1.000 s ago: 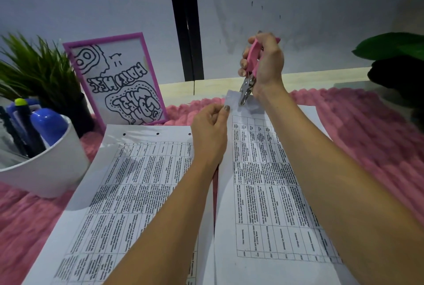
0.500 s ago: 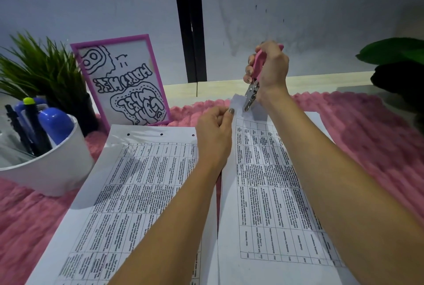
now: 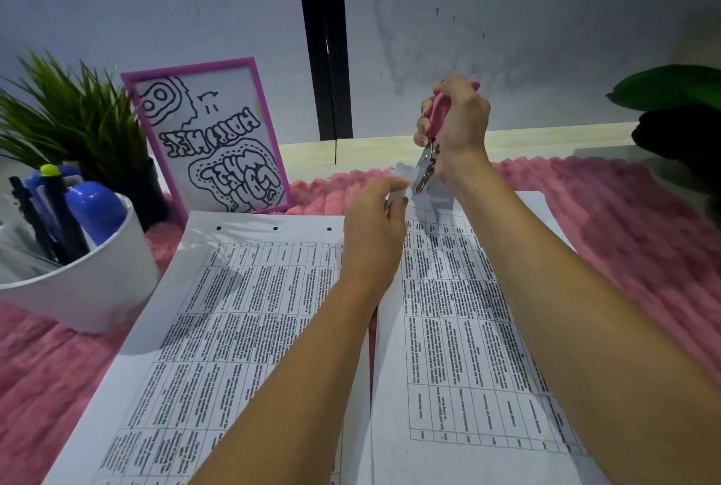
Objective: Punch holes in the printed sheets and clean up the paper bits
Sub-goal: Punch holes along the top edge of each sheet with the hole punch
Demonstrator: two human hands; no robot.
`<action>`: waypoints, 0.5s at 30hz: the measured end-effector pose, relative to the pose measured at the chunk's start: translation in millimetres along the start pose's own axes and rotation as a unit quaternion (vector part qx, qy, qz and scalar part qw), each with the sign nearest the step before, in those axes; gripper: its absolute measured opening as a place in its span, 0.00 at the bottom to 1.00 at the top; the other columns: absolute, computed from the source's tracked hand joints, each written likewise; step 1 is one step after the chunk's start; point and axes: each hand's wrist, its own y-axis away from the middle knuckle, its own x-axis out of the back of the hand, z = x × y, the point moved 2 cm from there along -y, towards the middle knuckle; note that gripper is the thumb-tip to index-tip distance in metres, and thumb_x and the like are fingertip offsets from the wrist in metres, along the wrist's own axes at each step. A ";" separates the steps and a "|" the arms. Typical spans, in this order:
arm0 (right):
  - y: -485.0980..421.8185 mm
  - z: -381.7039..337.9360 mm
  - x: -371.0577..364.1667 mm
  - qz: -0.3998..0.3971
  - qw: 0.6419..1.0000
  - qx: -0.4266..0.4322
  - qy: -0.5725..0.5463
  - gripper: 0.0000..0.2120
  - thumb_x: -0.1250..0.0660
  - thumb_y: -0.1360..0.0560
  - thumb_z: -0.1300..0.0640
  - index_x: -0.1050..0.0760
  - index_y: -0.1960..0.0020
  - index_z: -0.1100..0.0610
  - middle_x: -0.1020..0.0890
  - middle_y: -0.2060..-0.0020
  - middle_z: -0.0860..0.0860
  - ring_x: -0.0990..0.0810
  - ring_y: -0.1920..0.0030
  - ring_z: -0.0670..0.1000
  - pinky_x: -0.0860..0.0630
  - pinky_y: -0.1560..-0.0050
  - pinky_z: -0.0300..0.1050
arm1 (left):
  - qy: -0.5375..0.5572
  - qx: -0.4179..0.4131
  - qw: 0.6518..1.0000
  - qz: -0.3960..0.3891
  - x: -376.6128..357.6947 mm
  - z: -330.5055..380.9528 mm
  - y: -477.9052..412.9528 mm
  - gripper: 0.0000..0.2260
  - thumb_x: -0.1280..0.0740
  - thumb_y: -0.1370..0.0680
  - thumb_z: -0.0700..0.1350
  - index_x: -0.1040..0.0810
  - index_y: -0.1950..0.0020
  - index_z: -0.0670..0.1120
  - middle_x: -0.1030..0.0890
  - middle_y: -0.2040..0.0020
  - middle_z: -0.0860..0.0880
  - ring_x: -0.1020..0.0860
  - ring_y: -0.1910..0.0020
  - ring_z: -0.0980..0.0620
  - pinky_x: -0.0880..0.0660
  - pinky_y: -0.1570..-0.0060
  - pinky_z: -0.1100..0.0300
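At the desk's far edge | right hand [image 3: 462, 121] wraps its grip round the pink punch [image 3: 425, 166], metal nose at the lifted top corner of the right sheet [image 3: 468, 328] | left hand [image 3: 374, 219] pinches that corner | left sheet [image 3: 234, 309] already shows three holes | right sheet's holes and bits cleanup look left to do | white cup [image 3: 89, 289] holds pens and markers [image 3: 97, 207].

Dim, cool light; soft arm shadows fall on the sheets [image 3: 249, 328]; wide-angle bending at edges.

2 printed sheets [image 3: 242, 309] [image 3: 460, 348], 1 punch [image 3: 426, 166], 1 cup [image 3: 89, 289], 1 frame [image 3: 210, 137], 2 plants [image 3: 78, 114] [image 3: 679, 114]
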 end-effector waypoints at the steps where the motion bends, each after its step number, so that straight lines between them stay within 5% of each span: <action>1: 0.0 0.3 0.0 0.000 1.000 -0.001 0.001 0.10 0.40 0.27 0.62 0.29 0.67 0.58 0.27 0.73 0.54 0.33 0.77 0.52 0.36 0.74 0.38 | 0.002 0.002 1.000 0.002 -0.1 0.2 -0.2 0.10 0.35 0.20 0.38 0.20 0.40 0.44 0.18 0.45 0.49 0.22 0.46 0.51 0.23 0.46 0.59; 6: 0.1 1.8 1.1 -0.005 1.000 -0.005 0.004 0.09 0.40 0.27 0.62 0.30 0.66 0.59 0.28 0.72 0.54 0.33 0.77 0.51 0.37 0.74 0.38 | -0.002 0.007 1.000 0.010 -0.7 -1.2 -0.7 0.10 0.34 0.20 0.38 0.19 0.40 0.45 0.17 0.46 0.49 0.21 0.47 0.52 0.26 0.51 0.71; 15: -2.3 4.0 4.6 0.027 1.000 -0.009 -0.003 0.09 0.40 0.28 0.63 0.32 0.67 0.59 0.29 0.73 0.54 0.34 0.77 0.51 0.37 0.74 0.39 | -0.003 0.005 1.000 -0.007 0.9 0.1 -0.9 0.11 0.34 0.21 0.37 0.19 0.41 0.46 0.18 0.47 0.54 0.22 0.47 0.56 0.27 0.47 0.69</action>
